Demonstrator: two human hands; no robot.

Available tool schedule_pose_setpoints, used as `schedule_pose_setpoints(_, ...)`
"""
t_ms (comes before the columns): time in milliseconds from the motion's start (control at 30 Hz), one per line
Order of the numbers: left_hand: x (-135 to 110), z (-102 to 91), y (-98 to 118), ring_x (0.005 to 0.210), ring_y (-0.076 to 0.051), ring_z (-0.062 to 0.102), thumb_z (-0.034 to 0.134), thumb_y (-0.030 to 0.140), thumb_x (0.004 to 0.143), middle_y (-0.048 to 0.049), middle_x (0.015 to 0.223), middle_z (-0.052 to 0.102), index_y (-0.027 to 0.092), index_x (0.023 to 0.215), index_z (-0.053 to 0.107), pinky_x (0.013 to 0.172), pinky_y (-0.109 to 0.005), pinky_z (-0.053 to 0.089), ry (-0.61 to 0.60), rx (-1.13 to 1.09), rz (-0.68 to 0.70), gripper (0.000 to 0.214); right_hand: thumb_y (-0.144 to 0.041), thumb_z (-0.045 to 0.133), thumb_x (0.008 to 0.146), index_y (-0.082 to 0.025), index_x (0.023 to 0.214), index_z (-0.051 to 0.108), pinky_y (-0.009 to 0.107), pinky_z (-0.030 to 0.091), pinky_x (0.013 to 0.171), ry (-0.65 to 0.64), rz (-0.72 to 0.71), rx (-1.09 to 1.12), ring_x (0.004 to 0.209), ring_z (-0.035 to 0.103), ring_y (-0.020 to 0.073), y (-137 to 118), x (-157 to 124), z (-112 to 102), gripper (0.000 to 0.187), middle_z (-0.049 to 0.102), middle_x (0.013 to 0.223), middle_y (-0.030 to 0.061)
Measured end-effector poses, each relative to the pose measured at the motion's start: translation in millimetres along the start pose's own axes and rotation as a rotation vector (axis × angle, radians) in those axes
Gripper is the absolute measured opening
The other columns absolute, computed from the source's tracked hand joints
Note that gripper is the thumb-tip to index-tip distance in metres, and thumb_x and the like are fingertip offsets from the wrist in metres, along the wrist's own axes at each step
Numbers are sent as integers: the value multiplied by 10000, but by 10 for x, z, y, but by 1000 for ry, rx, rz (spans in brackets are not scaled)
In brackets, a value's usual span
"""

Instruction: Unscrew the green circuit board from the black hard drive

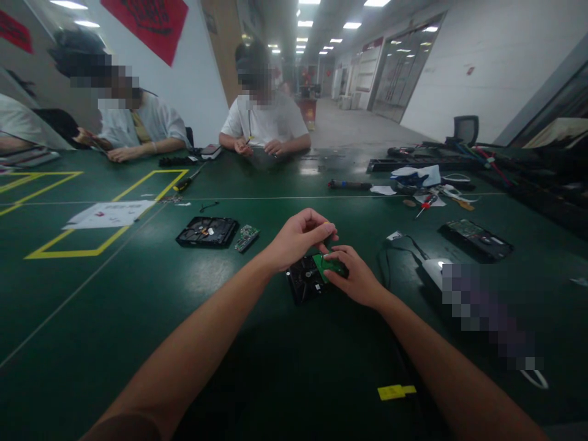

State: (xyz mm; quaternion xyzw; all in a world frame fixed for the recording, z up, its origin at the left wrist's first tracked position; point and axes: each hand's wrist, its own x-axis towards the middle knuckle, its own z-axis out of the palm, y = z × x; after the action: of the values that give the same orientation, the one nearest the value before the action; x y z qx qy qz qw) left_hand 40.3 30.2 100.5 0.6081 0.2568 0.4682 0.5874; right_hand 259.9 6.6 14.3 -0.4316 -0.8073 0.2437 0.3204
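In front of me a black hard drive [303, 283] lies on the green table, with a green circuit board [320, 263] on its right part. My left hand [301, 240] is above the drive's far edge, its thumb and fingers pinched together. A speck of orange shows at the fingertips, but what they hold is hidden. My right hand [357, 277] reaches over the circuit board from the right, fingers bent and apart. Its fingertips are at the board, and green shows between thumb and forefinger. Whether they press on it is unclear.
Left of the drive are an opened black drive casing [207, 233] and a loose circuit board [247, 237]. Another drive [478, 239], a cabled grey device [434, 269] and a red screwdriver [427, 205] are right. Two people work across the table [114, 318].
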Motion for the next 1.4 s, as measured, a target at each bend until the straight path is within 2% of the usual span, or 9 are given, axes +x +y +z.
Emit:
schedule_pose_setpoints(167,11,15,16,916,-165,669,692,402,982,-74,984,692,158,1149,709,680,-238,582,-36,-18,-14,296,-313,721,943,-262,1255,692,522,473,1142,-3,-2,-17,1349,574,299,-3,-4,-3,317,542,1418,123)
schedule_pose_setpoints(333,16,12,41,956,-189,662,633,411,1002,-94,980,684,159,1046,751,665,-242,585,-26,-81,-68,281,-329,716,952,-253,1259,684,518,486,1123,-12,13,-23,1339,576,295,8,-7,-6,318,532,1433,131)
schedule_pose_setpoints(567,-2,8,35,852,-143,650,719,407,963,-68,973,678,162,987,679,671,-248,593,9,2,-33,249,-335,727,943,-273,1250,690,531,486,1130,2,-6,-19,1337,582,294,9,-9,-6,315,552,1415,115)
schedule_pose_setpoints(833,-14,32,41,613,-88,614,803,395,899,-39,904,681,167,930,602,549,-240,511,58,98,-20,305,-311,730,935,-261,1217,692,528,476,1144,10,-24,-11,1352,576,300,-10,4,-6,289,567,1391,120)
schedule_pose_setpoints(1100,-12,10,62,708,-104,580,756,418,930,-10,863,603,170,953,633,605,-231,531,13,131,5,277,-320,728,945,-259,1226,695,521,480,1136,3,-24,-11,1358,567,299,27,-3,-2,289,559,1412,122)
schedule_pose_setpoints(1400,-5,-34,42,851,-147,638,679,428,981,-62,992,681,179,1093,704,668,-235,570,-2,157,-7,274,-315,732,940,-255,1228,697,507,483,1131,2,-4,-6,1352,571,293,-13,-4,-4,296,558,1400,126)
